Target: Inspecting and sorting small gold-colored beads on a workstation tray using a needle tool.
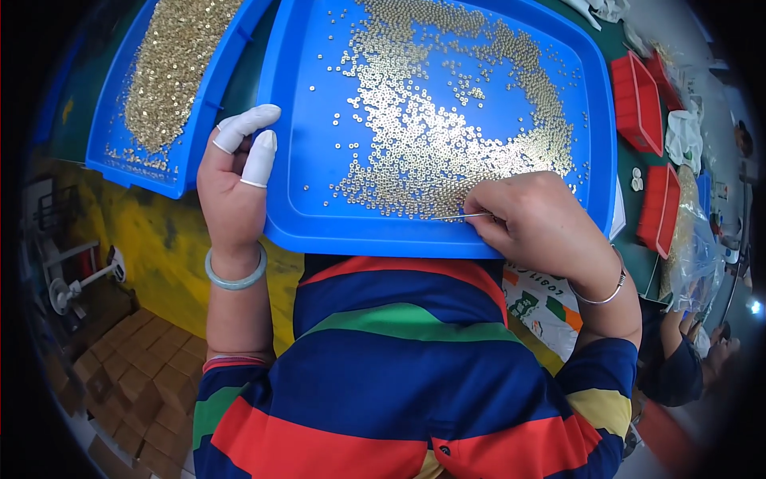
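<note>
Across the middle lies a blue tray (pixel 291 172) with many small gold-coloured rings (pixel 415 120) spread over its floor. My right hand (pixel 527 219) is over the tray's near right part, closed on a thin metal needle-like rod (pixel 459 216). The rod points left, its tip among the rings at the near edge of the spread. At the tray's left wall is my left hand (pixel 239 172), with white finger covers on two fingers. Those fingers are apart and hold nothing; the thumb side is near the rim, and I cannot tell whether it touches.
A second blue tray (pixel 182 164) heaped with gold-coloured pieces stands at the left. Red bins (pixel 637 104) line the right side beside a clear plastic bag (pixel 698 255). Cardboard boxes (pixel 148 363) are stacked at lower left. Another person (pixel 678 359) is at the far right.
</note>
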The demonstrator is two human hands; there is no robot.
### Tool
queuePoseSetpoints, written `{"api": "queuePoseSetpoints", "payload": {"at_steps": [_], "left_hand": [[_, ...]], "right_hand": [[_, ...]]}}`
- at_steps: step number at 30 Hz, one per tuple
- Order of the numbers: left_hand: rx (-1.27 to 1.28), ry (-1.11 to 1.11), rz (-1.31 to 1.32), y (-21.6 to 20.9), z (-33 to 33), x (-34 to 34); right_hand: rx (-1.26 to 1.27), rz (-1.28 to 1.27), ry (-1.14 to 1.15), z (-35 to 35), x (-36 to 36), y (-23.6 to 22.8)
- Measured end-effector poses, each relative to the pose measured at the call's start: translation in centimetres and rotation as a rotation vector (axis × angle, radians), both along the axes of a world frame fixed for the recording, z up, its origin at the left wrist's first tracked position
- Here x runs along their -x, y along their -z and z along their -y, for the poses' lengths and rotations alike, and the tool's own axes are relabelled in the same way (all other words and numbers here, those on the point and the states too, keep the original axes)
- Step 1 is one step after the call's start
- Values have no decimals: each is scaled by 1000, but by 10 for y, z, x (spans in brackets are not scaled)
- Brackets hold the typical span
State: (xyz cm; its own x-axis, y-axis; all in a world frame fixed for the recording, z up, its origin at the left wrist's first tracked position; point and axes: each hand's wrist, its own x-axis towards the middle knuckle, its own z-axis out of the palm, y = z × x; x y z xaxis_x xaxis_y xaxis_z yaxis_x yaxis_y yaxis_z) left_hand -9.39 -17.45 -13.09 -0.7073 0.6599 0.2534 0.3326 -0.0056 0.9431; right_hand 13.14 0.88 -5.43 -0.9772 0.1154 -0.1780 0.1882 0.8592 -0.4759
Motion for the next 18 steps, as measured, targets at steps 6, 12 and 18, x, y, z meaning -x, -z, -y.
{"api": "queuePoseSetpoints", "payload": {"at_steps": [6,12,18], "left_hand": [[-8,10,31,3,1,1],[-11,-6,45,4,-1,-1],[-16,4,27,4,-3,-2]], "right_hand": [[8,2,-25,-2,3,3],[-20,-31,-119,-8,5,6],[15,-8,-233,-23,13,12]]}}
